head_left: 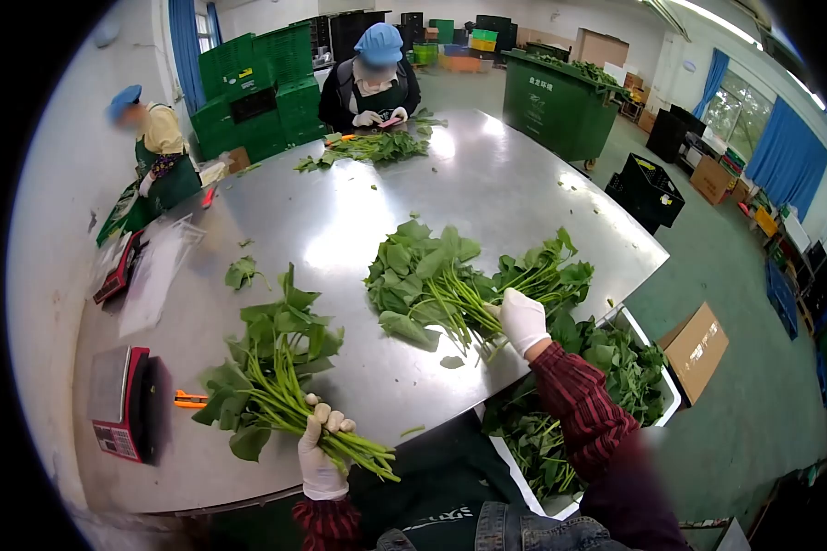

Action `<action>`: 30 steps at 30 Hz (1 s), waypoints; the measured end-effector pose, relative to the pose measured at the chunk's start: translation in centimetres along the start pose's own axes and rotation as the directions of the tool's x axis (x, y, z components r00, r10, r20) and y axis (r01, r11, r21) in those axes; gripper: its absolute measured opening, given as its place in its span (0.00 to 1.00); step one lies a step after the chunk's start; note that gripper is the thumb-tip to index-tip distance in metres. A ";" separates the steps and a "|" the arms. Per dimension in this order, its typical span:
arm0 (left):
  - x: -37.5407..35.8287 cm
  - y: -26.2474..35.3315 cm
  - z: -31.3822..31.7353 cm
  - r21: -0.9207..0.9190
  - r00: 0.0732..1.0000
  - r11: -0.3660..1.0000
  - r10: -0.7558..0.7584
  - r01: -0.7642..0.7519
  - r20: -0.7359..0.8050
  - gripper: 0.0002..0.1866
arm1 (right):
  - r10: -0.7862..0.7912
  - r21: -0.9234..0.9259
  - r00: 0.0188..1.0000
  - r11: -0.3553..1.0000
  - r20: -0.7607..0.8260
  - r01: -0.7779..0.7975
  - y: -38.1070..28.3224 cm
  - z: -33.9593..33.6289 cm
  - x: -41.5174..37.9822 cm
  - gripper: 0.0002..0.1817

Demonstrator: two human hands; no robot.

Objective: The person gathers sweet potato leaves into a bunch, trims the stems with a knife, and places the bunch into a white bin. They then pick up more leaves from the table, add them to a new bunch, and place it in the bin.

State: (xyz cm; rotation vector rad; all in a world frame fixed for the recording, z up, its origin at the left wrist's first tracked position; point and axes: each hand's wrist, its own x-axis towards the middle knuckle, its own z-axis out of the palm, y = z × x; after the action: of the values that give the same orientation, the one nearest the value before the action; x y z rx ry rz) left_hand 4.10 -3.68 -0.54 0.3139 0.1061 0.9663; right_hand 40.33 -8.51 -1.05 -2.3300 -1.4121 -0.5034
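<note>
My left hand [322,456], in a white glove, is wrapped round a bunch of leafy greens [283,372]. The stems point toward my body and the leaves fan out over the metal table [276,202]. My right hand [524,321], gloved too, has its fingers closed at the stems of the loose greens [446,280] lying on the table; its fingertips are partly hidden. Beyond the left bunch lies a small leafy sprig [242,273]. An orange cutter [190,399] rests just left of the bunch.
A white crate [668,372] full of greens stands under my right forearm, beside a cardboard box [694,354]. Red scales [124,404] sit at the table's left. One co-worker [372,87] handles greens across the table; another person [161,147] stands far left. A green bin [556,106] is behind.
</note>
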 end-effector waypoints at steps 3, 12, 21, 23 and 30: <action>-0.2 -0.1 0.4 -0.030 0.999 0.999 -0.022 0.022 -0.026 0.14 | 0.020 -0.048 0.874 0.999 0.486 0.004 0.9 1.4 0.4 0.24; -0.2 -0.3 0.5 0.013 0.994 0.999 0.036 -0.034 -0.105 0.13 | -0.054 0.040 0.870 0.998 0.491 0.040 1.7 0.4 1.3 0.24; -0.5 -0.8 0.4 0.041 0.981 0.999 0.028 -0.021 -0.191 0.13 | 0.370 0.511 0.923 0.817 -0.108 -0.268 0.3 -3.6 1.5 0.18; -0.1 -1.1 0.4 0.069 0.982 0.997 0.031 -0.018 -0.186 0.13 | 0.299 0.497 0.892 0.862 -0.339 -0.100 -1.2 -5.1 0.7 0.18; 2.0 -4.9 3.5 0.411 0.947 0.898 -0.021 0.158 -0.320 0.14 | -0.079 0.489 0.971 0.853 -0.227 0.184 -10.2 -6.6 -7.6 0.16</action>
State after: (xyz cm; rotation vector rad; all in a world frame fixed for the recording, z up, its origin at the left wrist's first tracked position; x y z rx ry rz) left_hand 9.89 -5.34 1.37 0.5606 0.6257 0.8867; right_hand 27.18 -13.11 2.31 -1.7223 -1.4086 -0.3355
